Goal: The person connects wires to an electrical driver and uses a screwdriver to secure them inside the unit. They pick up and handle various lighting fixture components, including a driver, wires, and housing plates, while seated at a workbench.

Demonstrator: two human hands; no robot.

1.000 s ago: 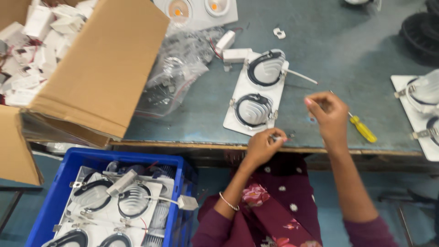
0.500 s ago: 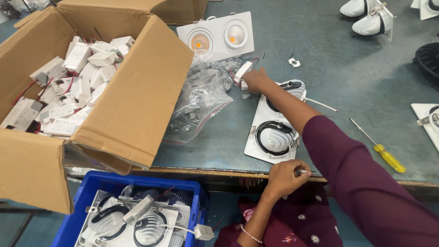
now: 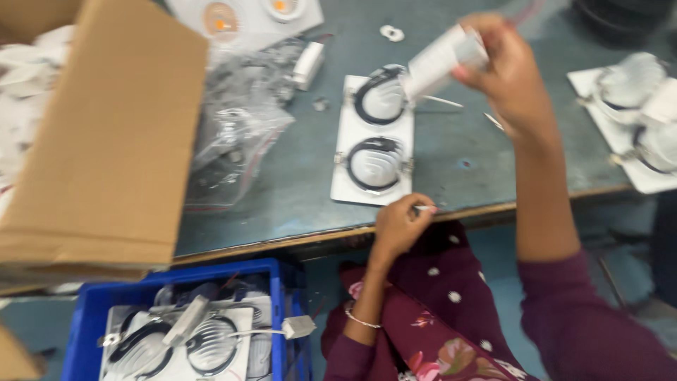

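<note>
The right hand (image 3: 511, 74) was raised above the grey-green counter (image 3: 451, 159), its grip closed around a small white rectangular box (image 3: 443, 60), smooth-sided and plastic-looking, held tilted over the far end of a flat white double lamp plate (image 3: 372, 141). That plate lay lengthwise on the counter and carried two round ribbed housings ringed in black. The left hand (image 3: 400, 224) sat low at the counter's worn wooden front edge, fingers curled in and pinching a small pale piece (image 3: 425, 209) too blurred to tell apart. Left of the plate lay a heap of crumpled clear plastic bags (image 3: 240, 123), glossy and creased, and beside them the large brown flap of a corrugated cardboard box (image 3: 113, 134). At the far edge rested a white twin-lamp panel (image 3: 247, 15) with two round orange-tinted lenses. More white fixtures (image 3: 635, 120) with rounded housings lay at the right end of the counter. Below the counter stood a blue plastic crate (image 3: 183, 289) holding further ribbed round lamp bodies and small white boxes on thin wires. Dark red sleeves with a floral print covered both arms.
</note>
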